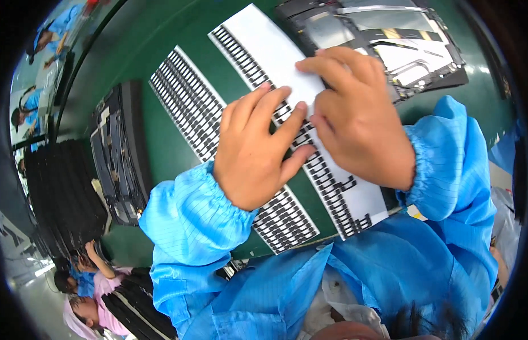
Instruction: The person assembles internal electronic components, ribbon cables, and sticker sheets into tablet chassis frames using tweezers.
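Note:
Two long white backing sheets lie slanted on the green table. The left sheet (187,105) carries dense rows of small black adhesive pieces. On the right sheet (258,34), black pieces run along its left side and the rest is mostly bare white. My left hand (252,139) rests across both sheets, fingers spread, with its index finger and thumb on the right sheet's black pieces. Close beside it, my right hand (360,116) is over the bare part of the right sheet. Its thumb and index finger are pinched together, others stretched forward; anything between them is too small to make out.
At the back right lies a stack of flat black-framed panels (389,34). Another stack of dark panels (113,153) stands on the left of the green table (179,153). Beyond it are black rows of material (65,192) and several people, one in pink (108,309).

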Available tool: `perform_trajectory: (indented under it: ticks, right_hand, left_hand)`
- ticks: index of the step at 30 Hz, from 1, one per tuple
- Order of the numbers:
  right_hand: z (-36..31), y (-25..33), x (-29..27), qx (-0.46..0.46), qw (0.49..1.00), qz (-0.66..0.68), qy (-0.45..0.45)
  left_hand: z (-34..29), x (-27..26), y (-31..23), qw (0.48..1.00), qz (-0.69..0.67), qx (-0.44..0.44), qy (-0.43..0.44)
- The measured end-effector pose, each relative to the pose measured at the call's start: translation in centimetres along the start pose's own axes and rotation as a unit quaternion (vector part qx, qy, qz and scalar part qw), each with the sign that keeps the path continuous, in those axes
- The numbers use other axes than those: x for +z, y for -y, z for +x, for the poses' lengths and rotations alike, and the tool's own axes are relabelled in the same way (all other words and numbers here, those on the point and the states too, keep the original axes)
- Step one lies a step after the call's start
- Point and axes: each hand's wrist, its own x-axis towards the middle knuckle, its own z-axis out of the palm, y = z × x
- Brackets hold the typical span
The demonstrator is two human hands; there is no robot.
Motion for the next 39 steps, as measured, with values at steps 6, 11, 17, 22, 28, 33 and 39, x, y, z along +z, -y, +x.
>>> perform_trajectory:
  ticks: [6,11,17,22,28,33,39]
  right_hand:
    - [-0.4,0.2,0.0,0.001,1.000,0.015,-0.011]
    - [-0.6,0.0,-0.2,0.001,1.000,0.011,-0.003]
    - [-0.6,-0.1,-0.3,-0.044,0.993,0.083,-0.078]
    - [-1.1,-5.8,-6.3,-0.073,0.983,0.165,-0.041]
    - [-2.2,-12.0,-11.1,-0.062,0.912,0.358,0.189]
    - [-3.2,-6.5,-5.0,-0.126,0.896,0.377,0.197]
    - [-2.9,-8.3,-7.2,-0.024,0.899,0.414,0.145]
  left_hand:
    - [-0.4,-0.5,-0.1,0.999,0.039,-0.005,0.029]
    - [0.1,-0.2,-0.4,0.999,0.027,-0.008,0.027]
    - [0.0,-0.6,-0.7,0.998,0.048,-0.002,0.046]
    - [0.2,-1.3,-0.7,0.997,0.016,-0.059,0.045]
    - [8.1,-0.5,1.7,0.998,-0.037,-0.025,-0.036]
    - [11.1,1.9,5.9,0.974,-0.178,-0.136,-0.040]
    - [10.4,1.5,5.0,0.963,-0.209,-0.143,-0.095]
